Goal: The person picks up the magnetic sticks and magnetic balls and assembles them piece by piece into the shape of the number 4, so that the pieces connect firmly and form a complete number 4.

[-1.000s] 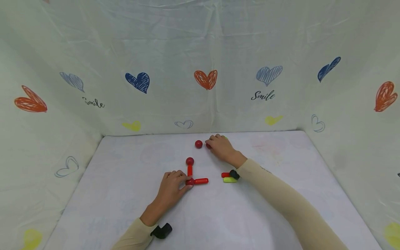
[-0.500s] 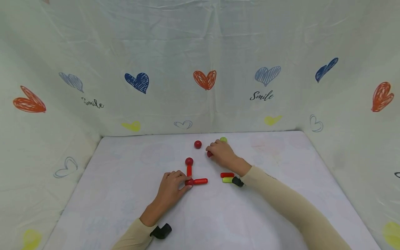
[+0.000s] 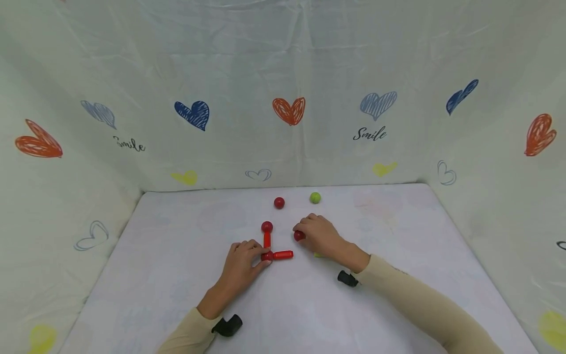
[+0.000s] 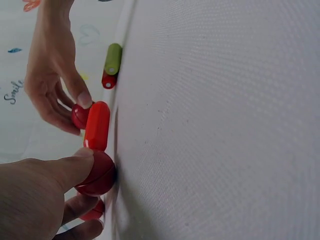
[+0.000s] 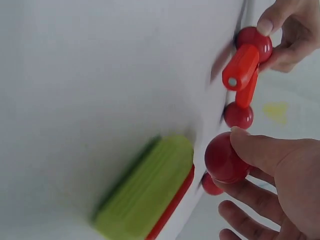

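My left hand (image 3: 240,265) pinches the red corner ball (image 4: 101,175) of an L-shaped piece on the table. From that ball one red rod (image 3: 283,255) points right, and another red rod (image 3: 267,240) runs away to a second red ball (image 3: 267,226). My right hand (image 3: 322,238) pinches a loose red ball (image 5: 225,157) between thumb and fingers, right of the L-shaped piece and apart from it. Below the right hand lie a green rod (image 5: 150,192) and a red rod (image 5: 172,205) side by side, mostly hidden in the head view.
Toward the back of the white table (image 3: 199,216) sit another red ball (image 3: 279,203) and a green ball (image 3: 315,197). A white curtain (image 3: 239,59) printed with hearts surrounds the table on the back and both sides. Each wrist bears a black camera (image 3: 227,325).
My right hand has drawn the red ball from the back toward me, uncovering the green ball and covering most of the loose rods. My left hand keeps its place on the corner ball.
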`<act>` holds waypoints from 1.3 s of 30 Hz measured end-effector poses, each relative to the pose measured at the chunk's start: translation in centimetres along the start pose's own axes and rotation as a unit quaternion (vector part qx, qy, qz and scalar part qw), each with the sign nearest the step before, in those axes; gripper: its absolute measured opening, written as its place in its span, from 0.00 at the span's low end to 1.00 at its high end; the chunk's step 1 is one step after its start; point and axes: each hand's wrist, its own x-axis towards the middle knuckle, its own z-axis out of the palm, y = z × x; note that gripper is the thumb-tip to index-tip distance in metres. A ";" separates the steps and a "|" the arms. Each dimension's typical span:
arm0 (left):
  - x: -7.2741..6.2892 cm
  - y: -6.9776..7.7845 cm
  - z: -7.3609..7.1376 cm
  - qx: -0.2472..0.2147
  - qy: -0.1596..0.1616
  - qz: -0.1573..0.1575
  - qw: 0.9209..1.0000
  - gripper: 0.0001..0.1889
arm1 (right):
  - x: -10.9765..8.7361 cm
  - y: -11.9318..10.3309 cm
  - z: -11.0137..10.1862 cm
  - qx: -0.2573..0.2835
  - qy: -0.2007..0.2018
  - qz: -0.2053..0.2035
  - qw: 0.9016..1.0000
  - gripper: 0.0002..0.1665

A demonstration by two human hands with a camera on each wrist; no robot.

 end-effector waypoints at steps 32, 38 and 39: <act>-0.1 0.1 0.1 -0.005 0.007 -0.008 1.000 0.19 | -3.6 -1.5 1.7 0.045 0.025 -0.027 0.998 0.18; -0.1 0.1 0.1 -0.005 0.007 -0.012 1.000 0.19 | -3.7 -1.5 1.8 0.045 0.021 -0.025 0.998 0.19; -0.1 0.1 0.0 -0.006 0.007 -0.012 1.000 0.19 | -3.7 -1.4 1.8 0.044 0.021 -0.024 0.999 0.19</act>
